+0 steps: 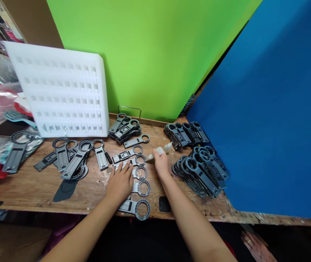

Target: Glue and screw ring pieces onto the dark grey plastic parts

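My left hand (120, 182) lies flat, fingers stretched out, over a column of grey plastic parts with ring ends (142, 210). It presses on the handles and hides parts of them. My right hand (160, 163) is closed around a small white squeeze bottle (159, 150). The bottle's thin nozzle points left, close to the ring of one part (140, 160) beside my left fingers; whether it touches, I cannot tell. Just behind this hand is another small whitish bottle (168, 147). Farther back lies a single ring-ended part (136, 141).
Stacks of ring-ended parts (199, 171) stand at right against a blue panel (275, 109). More parts (76, 160) lie at left before a white foam block (62, 91). A green panel (144, 54) rises behind. Another person's hand (256, 247) shows at bottom right.
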{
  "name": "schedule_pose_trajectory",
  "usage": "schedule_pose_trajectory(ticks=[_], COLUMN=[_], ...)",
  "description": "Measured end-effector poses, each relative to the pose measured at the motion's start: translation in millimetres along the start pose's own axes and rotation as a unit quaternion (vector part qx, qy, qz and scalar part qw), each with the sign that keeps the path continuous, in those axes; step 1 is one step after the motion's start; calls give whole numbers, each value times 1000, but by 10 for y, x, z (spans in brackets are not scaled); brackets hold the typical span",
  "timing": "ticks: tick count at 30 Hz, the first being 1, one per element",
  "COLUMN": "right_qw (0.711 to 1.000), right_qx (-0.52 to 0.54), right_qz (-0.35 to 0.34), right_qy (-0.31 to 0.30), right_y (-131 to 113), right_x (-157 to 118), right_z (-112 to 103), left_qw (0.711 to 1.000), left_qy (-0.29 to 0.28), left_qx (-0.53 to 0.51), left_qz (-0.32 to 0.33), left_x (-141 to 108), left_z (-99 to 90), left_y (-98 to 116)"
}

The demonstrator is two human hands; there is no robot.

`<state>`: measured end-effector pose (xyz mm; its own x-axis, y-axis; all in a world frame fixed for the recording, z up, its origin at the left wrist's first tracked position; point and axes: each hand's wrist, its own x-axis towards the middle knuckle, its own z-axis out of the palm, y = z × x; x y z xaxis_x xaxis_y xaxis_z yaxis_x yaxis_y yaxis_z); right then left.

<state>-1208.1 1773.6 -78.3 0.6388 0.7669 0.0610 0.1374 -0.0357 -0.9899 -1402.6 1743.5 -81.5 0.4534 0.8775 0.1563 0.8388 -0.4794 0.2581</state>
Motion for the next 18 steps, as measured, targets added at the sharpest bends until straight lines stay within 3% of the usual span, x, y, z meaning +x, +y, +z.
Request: schedule_pose_trajectory(ticks=[5,9,13,18], right_qw=[991,982,982,992], right_qx=[93,135,132,85], right_qz=[94,131,129,79], right_qy=[-1,-8,-30,-41], right_y=[85,69,38,66], right_x=[103,204,298,352], right_z=[114,307,507,629], left_qw=[1000,1000,1000,1000], left_qy=[20,17,3,3], left_qx=[-2,3,8,11], left_qz=[1,1,0,-6], left_x=[156,345,425,410], left_z=[-80,-51,25,47], left_y=[-36,-118,-188,-196])
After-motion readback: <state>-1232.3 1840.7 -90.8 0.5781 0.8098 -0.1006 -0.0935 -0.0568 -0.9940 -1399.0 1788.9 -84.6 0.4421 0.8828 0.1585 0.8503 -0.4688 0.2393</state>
